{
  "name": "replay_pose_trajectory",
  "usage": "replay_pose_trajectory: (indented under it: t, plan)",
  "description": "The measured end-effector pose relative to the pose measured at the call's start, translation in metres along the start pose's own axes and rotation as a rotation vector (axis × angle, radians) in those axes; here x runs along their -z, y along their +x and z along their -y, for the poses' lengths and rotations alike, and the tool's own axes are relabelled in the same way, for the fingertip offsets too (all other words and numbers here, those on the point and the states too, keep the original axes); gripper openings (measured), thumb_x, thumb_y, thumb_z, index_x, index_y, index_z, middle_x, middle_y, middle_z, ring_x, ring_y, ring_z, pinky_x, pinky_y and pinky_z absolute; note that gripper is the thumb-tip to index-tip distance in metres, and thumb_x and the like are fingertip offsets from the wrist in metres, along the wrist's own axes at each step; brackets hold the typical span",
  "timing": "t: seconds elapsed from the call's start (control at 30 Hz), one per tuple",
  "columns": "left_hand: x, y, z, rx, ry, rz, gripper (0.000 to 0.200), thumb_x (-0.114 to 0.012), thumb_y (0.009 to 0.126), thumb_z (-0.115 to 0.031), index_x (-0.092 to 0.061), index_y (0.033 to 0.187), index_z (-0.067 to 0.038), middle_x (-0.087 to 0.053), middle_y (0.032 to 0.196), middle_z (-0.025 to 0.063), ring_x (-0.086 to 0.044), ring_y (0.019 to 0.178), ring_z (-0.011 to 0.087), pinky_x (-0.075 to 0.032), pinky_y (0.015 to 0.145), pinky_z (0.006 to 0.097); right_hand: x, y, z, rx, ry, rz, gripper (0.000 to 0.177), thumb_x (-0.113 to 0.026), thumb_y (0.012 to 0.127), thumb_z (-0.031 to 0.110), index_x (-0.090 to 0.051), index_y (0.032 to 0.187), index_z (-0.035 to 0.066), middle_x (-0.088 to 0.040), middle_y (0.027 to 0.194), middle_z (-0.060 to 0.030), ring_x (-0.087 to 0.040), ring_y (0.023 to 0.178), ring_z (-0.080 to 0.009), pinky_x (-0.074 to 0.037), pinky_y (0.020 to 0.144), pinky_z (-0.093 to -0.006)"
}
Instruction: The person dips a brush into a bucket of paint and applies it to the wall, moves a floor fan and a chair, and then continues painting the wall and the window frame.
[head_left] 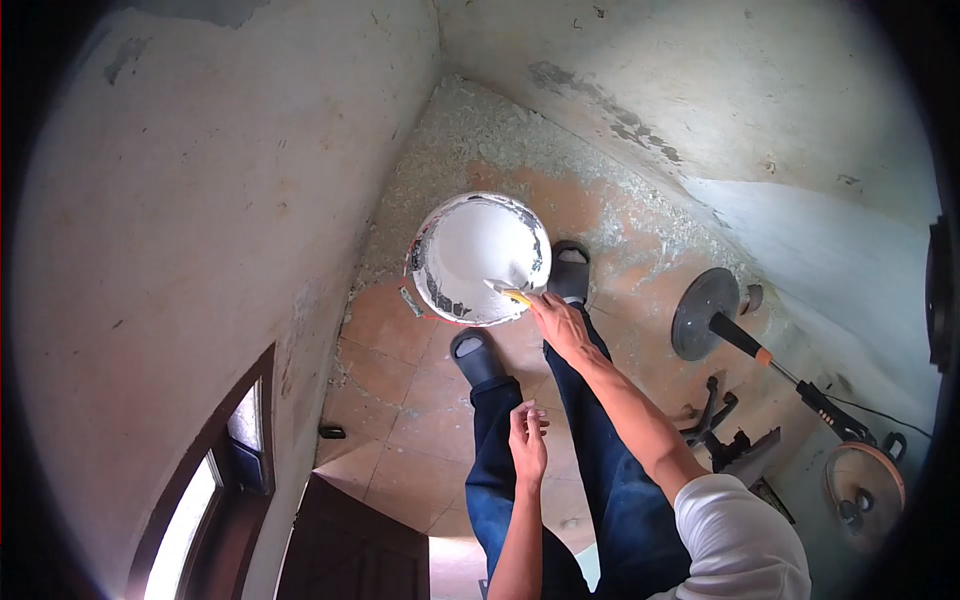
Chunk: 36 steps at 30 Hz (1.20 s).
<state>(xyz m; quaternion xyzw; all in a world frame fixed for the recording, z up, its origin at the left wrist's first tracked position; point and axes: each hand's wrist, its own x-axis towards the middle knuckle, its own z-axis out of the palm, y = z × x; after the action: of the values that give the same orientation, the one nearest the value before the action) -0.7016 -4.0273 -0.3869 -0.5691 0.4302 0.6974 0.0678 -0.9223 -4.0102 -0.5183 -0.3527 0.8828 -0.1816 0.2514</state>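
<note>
My right hand is closed around the yellow handle of a small flat tool. Its whitish end reaches over the near right rim of a large round bucket. Inside the bucket is smooth white material, and dark patches and white smears mark the wall around it. My left hand hangs in front of my left leg, fingers loosely curled and partly apart, with nothing visible in it. My two feet in dark slippers stand on the floor at the bucket's near side.
Pale flakes cover the tiled floor near the corner. A standing fan with a round base lies to the right, beside dark chair-like legs. Walls with peeling patches rise left and right. A brown door is at lower left.
</note>
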Motion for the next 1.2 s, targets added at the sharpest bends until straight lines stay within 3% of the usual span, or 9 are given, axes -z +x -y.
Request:
replay_pose_trajectory:
  t: [0.13, 0.2, 0.3, 0.53, 0.6, 0.67, 0.87, 1.03, 1.2]
  plan:
    - [-0.001, 0.001, 0.001, 0.004, -0.009, 0.001, 0.033, -0.050, 0.115, -0.031, -0.059, 0.133, -0.005, -0.071, 0.107, 0.0087, -0.068, 0.090, 0.0162, -0.054, 0.079, 0.0313, -0.003, 0.010, 0.005, -0.025, 0.035, -0.026, 0.029, -0.063, 0.104, 0.021, -0.066, 0.128, 0.006, -0.071, 0.097, -0.0159, -0.073, 0.089, -0.0339, -0.060, 0.076, -0.0463]
    - [-0.002, 0.002, -0.002, -0.003, -0.004, 0.007, 0.032, -0.051, 0.115, -0.030, -0.059, 0.133, -0.005, -0.071, 0.107, 0.0087, -0.068, 0.090, 0.0162, -0.054, 0.080, 0.0312, -0.004, 0.019, 0.005, -0.120, -0.079, 0.229, 0.025, -0.062, 0.103, 0.021, -0.067, 0.122, 0.005, -0.073, 0.092, -0.0158, -0.074, 0.086, -0.0331, -0.060, 0.073, -0.0461]
    - [-0.003, 0.003, -0.008, -0.011, -0.006, 0.002, 0.032, -0.050, 0.115, -0.030, -0.059, 0.133, -0.005, -0.071, 0.107, 0.0086, -0.068, 0.090, 0.0160, -0.054, 0.079, 0.0311, -0.005, 0.025, 0.010, -0.046, -0.005, 0.036, 0.020, -0.060, 0.103, 0.020, -0.068, 0.112, 0.004, -0.075, 0.088, -0.0157, -0.075, 0.082, -0.0327, -0.059, 0.071, -0.0459]
    - [0.002, 0.003, -0.014, -0.031, 0.023, 0.025, 0.033, -0.048, 0.116, -0.030, -0.059, 0.133, -0.005, -0.071, 0.108, 0.0079, -0.069, 0.091, 0.0172, -0.054, 0.079, 0.0312, -0.010, 0.016, 0.000, -0.128, -0.091, 0.083, 0.018, -0.059, 0.104, 0.018, -0.068, 0.105, 0.003, -0.074, 0.083, -0.0172, -0.075, 0.075, -0.0302, -0.059, 0.067, -0.0442]
    - [0.005, 0.000, -0.021, -0.049, 0.031, 0.026, 0.033, -0.048, 0.115, -0.030, -0.059, 0.133, -0.005, -0.070, 0.108, 0.0076, -0.068, 0.091, 0.0169, -0.054, 0.080, 0.0310, 0.000, 0.014, -0.003, -0.389, 0.687, 0.269, 0.025, -0.057, 0.109, 0.024, -0.068, 0.116, 0.003, -0.076, 0.086, -0.0125, -0.074, 0.073, -0.0217, -0.056, 0.061, -0.0354]
    - [0.008, -0.002, -0.035, -0.106, 0.010, 0.022, 0.032, -0.048, 0.115, -0.030, -0.060, 0.132, -0.005, -0.071, 0.107, 0.0071, -0.067, 0.090, 0.0160, -0.053, 0.080, 0.0307, 0.017, 0.003, 0.004, -0.442, 0.955, 0.250, 0.028, -0.056, 0.111, 0.027, -0.066, 0.123, 0.003, -0.077, 0.088, -0.0097, -0.074, 0.074, -0.0179, -0.054, 0.059, -0.0311]
    - [0.055, -0.057, -0.068, -0.255, 0.018, 0.012, 0.027, -0.050, 0.114, -0.021, -0.063, 0.129, -0.003, -0.072, 0.106, 0.0081, -0.065, 0.088, 0.0144, -0.052, 0.081, 0.0287, 0.101, -0.050, 0.060, -0.502, 1.646, 0.251, 0.032, -0.053, 0.114, 0.025, -0.058, 0.139, 0.007, -0.075, 0.118, -0.0126, -0.072, 0.101, -0.0145, -0.053, 0.077, -0.0228]
    - [0.116, -0.149, -0.163, -0.369, 0.215, 0.035, 0.022, -0.053, 0.112, -0.015, -0.065, 0.121, 0.001, -0.072, 0.104, 0.0100, -0.067, 0.089, 0.0157, -0.055, 0.083, 0.0315, 0.220, -0.097, 0.164, -0.180, 1.573, -0.008, 0.018, -0.054, 0.114, 0.018, -0.056, 0.126, 0.005, -0.074, 0.112, -0.0106, -0.061, 0.080, -0.0091, -0.050, 0.065, -0.0232]
    - [0.178, -0.275, -0.322, -0.802, 0.304, -0.084, 0.014, -0.055, 0.108, -0.005, -0.066, 0.114, 0.002, -0.072, 0.102, 0.0102, -0.067, 0.087, 0.0161, -0.055, 0.083, 0.0322, 0.375, -0.136, 0.288, 0.021, 1.520, -0.109, 0.011, -0.055, 0.110, 0.014, -0.053, 0.117, 0.006, -0.068, 0.100, -0.0068, -0.047, 0.069, -0.0050, -0.038, 0.058, -0.0203]
